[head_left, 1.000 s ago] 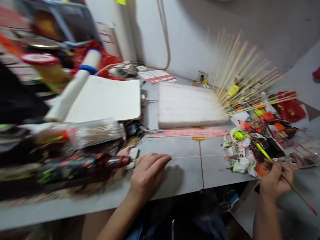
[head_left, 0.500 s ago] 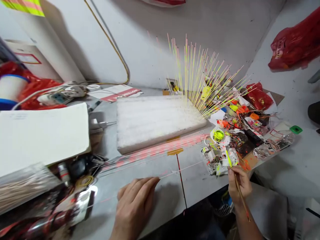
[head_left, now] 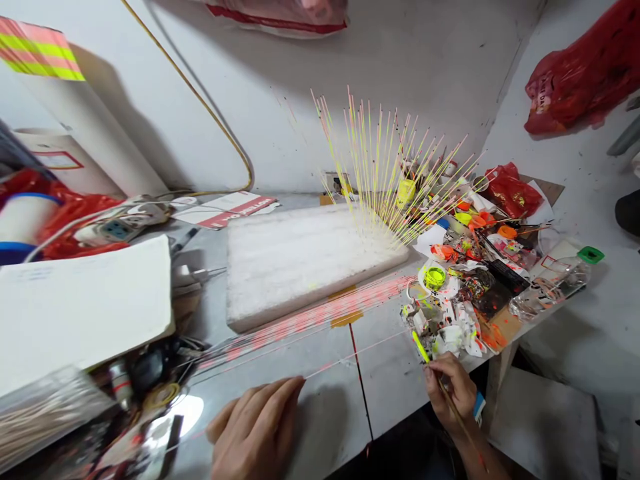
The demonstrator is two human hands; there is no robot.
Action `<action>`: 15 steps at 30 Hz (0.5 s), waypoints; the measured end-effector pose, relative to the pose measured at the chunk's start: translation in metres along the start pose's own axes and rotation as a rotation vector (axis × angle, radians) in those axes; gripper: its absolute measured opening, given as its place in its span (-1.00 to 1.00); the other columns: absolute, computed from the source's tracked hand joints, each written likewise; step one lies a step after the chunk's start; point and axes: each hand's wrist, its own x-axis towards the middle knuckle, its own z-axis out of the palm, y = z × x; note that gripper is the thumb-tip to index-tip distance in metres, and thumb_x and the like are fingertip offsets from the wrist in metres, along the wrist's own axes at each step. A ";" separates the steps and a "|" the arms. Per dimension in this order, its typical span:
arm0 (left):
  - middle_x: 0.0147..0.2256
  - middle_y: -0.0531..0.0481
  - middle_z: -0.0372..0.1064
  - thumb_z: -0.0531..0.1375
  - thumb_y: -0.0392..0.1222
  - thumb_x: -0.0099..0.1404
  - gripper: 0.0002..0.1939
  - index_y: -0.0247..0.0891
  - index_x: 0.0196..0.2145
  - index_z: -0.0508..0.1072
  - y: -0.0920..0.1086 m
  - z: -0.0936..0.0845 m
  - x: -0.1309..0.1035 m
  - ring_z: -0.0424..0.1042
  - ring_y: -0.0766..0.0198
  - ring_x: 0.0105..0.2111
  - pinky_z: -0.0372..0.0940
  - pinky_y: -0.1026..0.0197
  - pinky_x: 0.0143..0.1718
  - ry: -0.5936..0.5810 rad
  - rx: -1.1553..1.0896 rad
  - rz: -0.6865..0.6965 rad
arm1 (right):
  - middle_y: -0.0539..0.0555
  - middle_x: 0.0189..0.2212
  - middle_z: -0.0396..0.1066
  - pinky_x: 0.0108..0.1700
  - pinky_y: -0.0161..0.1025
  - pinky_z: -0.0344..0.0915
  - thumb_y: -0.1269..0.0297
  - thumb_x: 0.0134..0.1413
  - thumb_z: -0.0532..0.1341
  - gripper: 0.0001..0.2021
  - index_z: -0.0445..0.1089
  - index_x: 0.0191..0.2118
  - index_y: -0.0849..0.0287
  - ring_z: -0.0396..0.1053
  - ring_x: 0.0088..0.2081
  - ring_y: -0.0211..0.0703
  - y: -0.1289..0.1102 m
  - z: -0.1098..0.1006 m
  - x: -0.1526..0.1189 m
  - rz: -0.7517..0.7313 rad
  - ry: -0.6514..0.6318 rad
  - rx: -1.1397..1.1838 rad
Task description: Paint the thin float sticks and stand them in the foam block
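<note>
My left hand (head_left: 257, 427) is closed low over the bench, its fingertips pinching a thin pink-and-white stick (head_left: 360, 352). The stick slants up to the right, its far end near the paint-smeared clutter. In my right hand (head_left: 454, 387) is a paintbrush (head_left: 420, 346), gripped like a pen. Bright yellow paint covers its tip, which lies close to the stick's far end; I cannot tell whether they touch. Beyond, a row of similar pink-banded sticks (head_left: 320, 317) lies along the front of a white foam block (head_left: 300, 267). Many yellow-and-pink sticks (head_left: 375, 167) stand fanned out in the block's right end.
An open pot of yellow paint (head_left: 434, 277) sits among stained scraps at the right. Near the edge lies a clear bottle (head_left: 555, 287) with a green cap. A white pad (head_left: 85, 300), a power strip (head_left: 115, 230) and bagged sticks (head_left: 45, 413) crowd the left.
My right hand has brought the brush left and down from beside the yellow pot, toward the stick's far end. My left hand still pinches the stick. The view has shifted slightly.
</note>
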 end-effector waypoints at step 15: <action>-0.38 0.01 0.50 0.16 -0.39 0.38 -0.87 -0.25 -0.19 0.48 0.004 -0.001 0.005 0.46 0.30 -0.42 0.27 0.21 -0.26 0.039 -0.001 0.010 | 0.01 -0.41 0.47 -0.38 -0.29 0.41 0.48 0.25 0.21 -0.85 0.43 -0.15 0.10 0.42 -0.42 -0.22 0.009 0.004 -0.007 0.039 -0.018 -0.028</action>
